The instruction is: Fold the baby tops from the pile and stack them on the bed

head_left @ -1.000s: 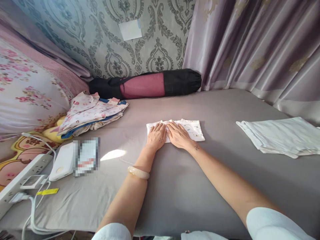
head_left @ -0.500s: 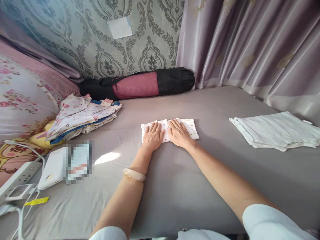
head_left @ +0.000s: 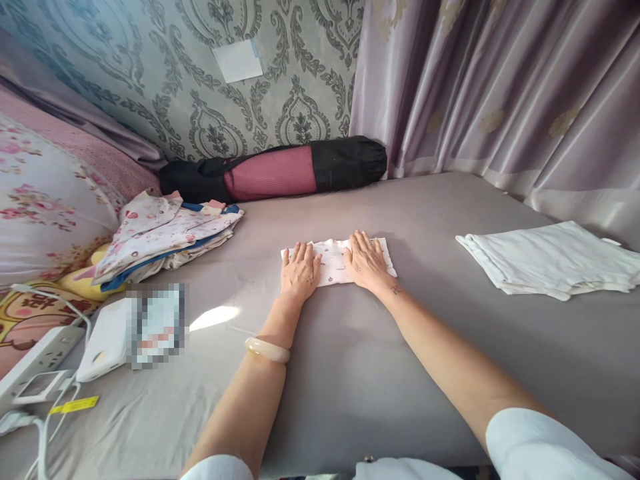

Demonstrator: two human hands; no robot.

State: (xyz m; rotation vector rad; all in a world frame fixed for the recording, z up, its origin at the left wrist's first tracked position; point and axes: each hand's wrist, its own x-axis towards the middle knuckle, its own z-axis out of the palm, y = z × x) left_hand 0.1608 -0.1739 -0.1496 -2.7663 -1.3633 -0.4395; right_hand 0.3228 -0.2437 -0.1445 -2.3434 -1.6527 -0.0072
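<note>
A small white printed garment, folded into a flat rectangle, lies on the grey bed sheet in front of me. Flat on its left end rests my left hand, fingers stretched out. My right hand presses on the right end, fingers spread, tips near the far edge. Neither hand grips the cloth; its printed middle shows between them. What kind of garment it is, I cannot tell in this folded state.
At left lies a stack of folded printed clothes beside a floral pillow. Nearer are a white power bank and a power strip with cables. Folded white clothing lies right; a black-and-pink mat bag lines the wall.
My hands have slid apart over the folded garment, the right one to the right and the left one slightly left. More of the printed middle is uncovered now.
</note>
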